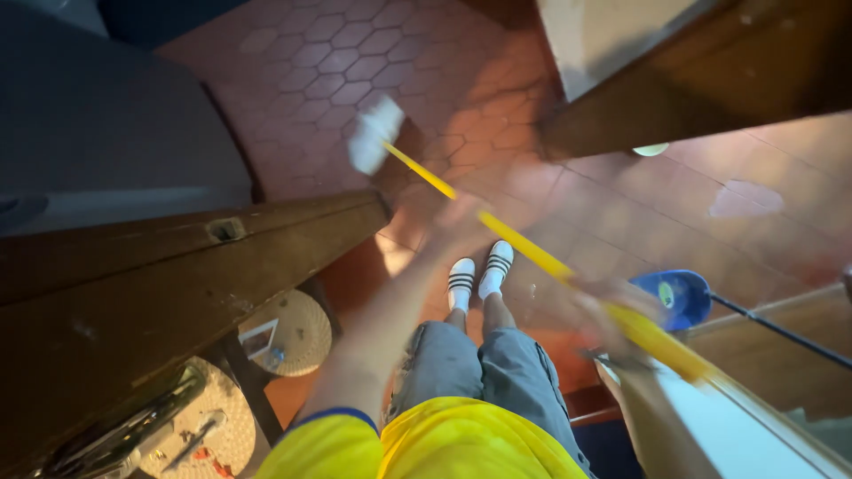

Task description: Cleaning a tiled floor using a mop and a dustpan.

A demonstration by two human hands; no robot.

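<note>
1. Mop (375, 133) with yellow handle slants over the red hexagon-tiled floor (355, 53), its white head low.
2. Left hand (457, 217) and right hand (612, 310), both blurred, are wrapped around the handle.
3. Blue dustpan (679, 297) sits near the right hand.

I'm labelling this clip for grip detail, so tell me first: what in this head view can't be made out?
- Left hand and right hand on the yellow pole: motion blur hides the fingers.
- White mop head: smeared, its shape is unclear.
- Pole's near end: cut off by the right edge.
- Blue dustpan: partly hidden behind the right hand.
</note>
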